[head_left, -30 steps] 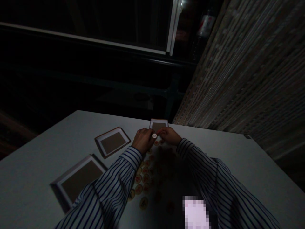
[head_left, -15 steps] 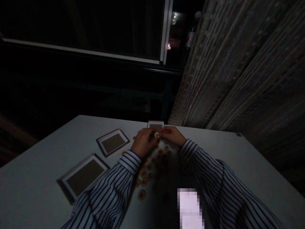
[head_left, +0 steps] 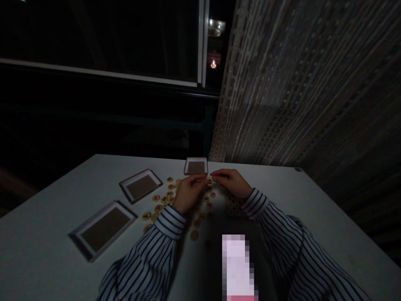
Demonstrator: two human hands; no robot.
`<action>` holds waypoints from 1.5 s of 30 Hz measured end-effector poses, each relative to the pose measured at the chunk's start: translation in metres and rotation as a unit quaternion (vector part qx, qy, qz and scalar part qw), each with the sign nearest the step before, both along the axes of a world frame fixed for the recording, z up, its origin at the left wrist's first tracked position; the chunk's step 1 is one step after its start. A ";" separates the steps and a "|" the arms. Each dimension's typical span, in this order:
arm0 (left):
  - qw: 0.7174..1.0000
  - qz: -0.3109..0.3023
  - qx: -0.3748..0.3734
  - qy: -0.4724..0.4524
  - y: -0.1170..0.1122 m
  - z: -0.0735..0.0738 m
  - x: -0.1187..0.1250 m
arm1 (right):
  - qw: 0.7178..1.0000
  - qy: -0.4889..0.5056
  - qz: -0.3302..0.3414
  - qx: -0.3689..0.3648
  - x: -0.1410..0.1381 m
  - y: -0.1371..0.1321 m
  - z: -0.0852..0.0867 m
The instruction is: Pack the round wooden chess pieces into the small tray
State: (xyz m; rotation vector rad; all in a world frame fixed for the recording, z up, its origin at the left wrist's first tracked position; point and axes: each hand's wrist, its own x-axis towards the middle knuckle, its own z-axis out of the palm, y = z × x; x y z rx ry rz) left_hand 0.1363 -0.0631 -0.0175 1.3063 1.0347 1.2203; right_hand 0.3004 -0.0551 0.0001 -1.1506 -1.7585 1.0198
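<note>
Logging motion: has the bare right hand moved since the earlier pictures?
Yes: the right hand has shifted rightward, judged against the farthest tray, rectangular with white inner walls.

A: Was any txt legible?
B: Neg. Held disc (head_left: 209, 181) had a dk char, too small to read.
A: Loose discs (head_left: 146, 216)?
B: Some had red chars, some dk; all illeg., too dim + tiny.

The table (head_left: 302, 198) has a smooth, matt top. On it, the discs (head_left: 194, 235) look smooth, wood or plastic being hard to tell; the trays (head_left: 106, 228) show matt bottoms. Above it, the sleeves (head_left: 316, 267) are soft matt cloth. Behind it hangs a rough, stringy curtain (head_left: 266, 83) with shiny flecks.
</note>
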 end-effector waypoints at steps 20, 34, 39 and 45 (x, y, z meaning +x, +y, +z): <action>0.957 -0.076 -0.192 -0.203 -0.028 -0.021 0.071 | 0.994 -0.010 -0.086 0.061 0.062 -0.041 -0.028; 0.957 -0.117 -0.199 -0.175 -0.012 -0.018 0.099 | 0.958 -0.175 -0.098 0.204 0.090 -0.040 -0.032; 0.967 -0.096 -0.194 -0.133 0.000 -0.026 0.100 | 0.955 -0.197 -0.131 0.180 0.106 -0.033 -0.043; 0.994 -0.033 -0.083 0.065 0.019 -0.037 0.091 | 0.940 -0.274 -0.161 0.125 0.127 -0.024 -0.060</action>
